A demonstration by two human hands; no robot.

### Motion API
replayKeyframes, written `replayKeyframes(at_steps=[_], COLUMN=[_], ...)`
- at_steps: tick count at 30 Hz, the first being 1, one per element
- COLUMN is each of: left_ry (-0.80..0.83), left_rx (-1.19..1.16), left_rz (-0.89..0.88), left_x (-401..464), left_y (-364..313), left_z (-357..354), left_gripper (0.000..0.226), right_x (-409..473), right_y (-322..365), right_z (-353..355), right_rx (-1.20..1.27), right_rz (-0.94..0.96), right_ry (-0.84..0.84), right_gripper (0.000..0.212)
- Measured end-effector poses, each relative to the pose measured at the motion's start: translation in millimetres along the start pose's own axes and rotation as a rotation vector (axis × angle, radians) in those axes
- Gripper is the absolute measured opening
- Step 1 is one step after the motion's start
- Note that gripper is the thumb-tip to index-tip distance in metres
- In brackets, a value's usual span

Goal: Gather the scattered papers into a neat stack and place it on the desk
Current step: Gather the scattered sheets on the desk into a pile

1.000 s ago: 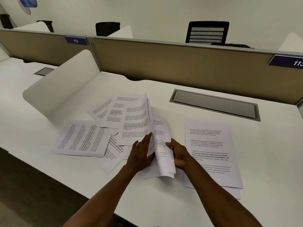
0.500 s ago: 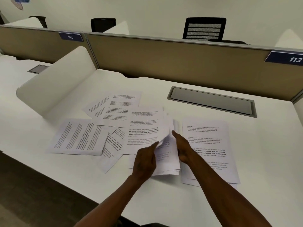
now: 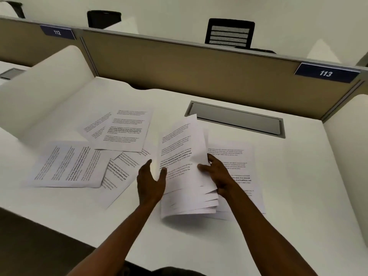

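Note:
A bundle of printed sheets (image 3: 182, 156) stands tilted up off the white desk (image 3: 298, 196), fanned at its lower edge. My right hand (image 3: 217, 174) grips its right edge. My left hand (image 3: 150, 180) is beside its left edge with the fingers spread and the thumb touching the front sheet. Under and right of the bundle lies a flat pile of sheets (image 3: 243, 168). To the left, loose sheets lie scattered: one near the left front (image 3: 67, 164), two overlapping farther back (image 3: 125, 132), and others between them (image 3: 119, 172).
A grey cable hatch (image 3: 237, 118) is set in the desk behind the bundle. White side dividers (image 3: 39, 98) stand at the left and right. A tan partition (image 3: 179, 68) with plates 112 and 113 closes the back. Black chairs stand beyond it.
The bundle has moved to the right and lifted upright, now over the flat pile. My right hand closed on its right edge; my left hand opened beside it.

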State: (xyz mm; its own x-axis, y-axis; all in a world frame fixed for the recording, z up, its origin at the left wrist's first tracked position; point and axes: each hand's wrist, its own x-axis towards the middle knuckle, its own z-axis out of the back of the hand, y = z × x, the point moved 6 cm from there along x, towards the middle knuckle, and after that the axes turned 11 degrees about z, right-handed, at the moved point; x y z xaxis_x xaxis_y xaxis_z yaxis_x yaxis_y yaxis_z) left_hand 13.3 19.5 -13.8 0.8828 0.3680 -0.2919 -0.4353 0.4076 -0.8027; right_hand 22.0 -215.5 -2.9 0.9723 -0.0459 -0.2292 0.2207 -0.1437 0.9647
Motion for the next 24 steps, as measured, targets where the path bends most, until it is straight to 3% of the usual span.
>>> replayKeyframes(at_steps=[4, 6, 9, 11, 14, 17, 21, 24], left_ry=[0.429, 0.672, 0.974, 1.065, 1.013, 0.774, 0.651, 0.496], left_rx=[-0.342, -0.446, -0.587, -0.708, -0.793, -0.497, 0.013, 0.207], left_rz=[0.416, 0.6, 0.672, 0.628, 0.531, 0.306, 0.174, 0.116], left_x=[-5.4, -20.4, -40.3, -44.2, -36.6, -23.1, -26.6, -32.0], left_y=[-5.7, -11.6, -31.7, -48.2, -61.4, -62.5, -48.9, -42.3], left_z=[-30.5, -50.1, -74.0, -84.4, -98.3, -106.6, -127.8, -139.9], left_gripper=[0.053, 0.059, 0.07, 0.06, 0.049, 0.052, 0.068, 0.065], right_x=[-14.6, -16.1, -15.9, -14.3, -10.7, -11.9, -22.9, -29.2], right_y=[31.2, 45.1, 61.2, 65.4, 58.6, 36.7, -7.6, -19.7], right_z=[23.1, 30.2, 40.4, 58.5, 102.7, 143.0, 168.7, 163.7], right_rx=[0.112, 0.124, 0.173, 0.124, -0.202, -0.45, -0.884, -1.116], right_rz=[0.034, 0.06, 0.106, 0.129, 0.112, 0.048, -0.196, -0.213], right_ry=[0.013, 0.036, 0.074, 0.022, -0.164, -0.341, -0.392, -0.391], right_gripper=[0.035, 0.037, 0.042, 0.041, 0.037, 0.029, 0.08, 0.079])
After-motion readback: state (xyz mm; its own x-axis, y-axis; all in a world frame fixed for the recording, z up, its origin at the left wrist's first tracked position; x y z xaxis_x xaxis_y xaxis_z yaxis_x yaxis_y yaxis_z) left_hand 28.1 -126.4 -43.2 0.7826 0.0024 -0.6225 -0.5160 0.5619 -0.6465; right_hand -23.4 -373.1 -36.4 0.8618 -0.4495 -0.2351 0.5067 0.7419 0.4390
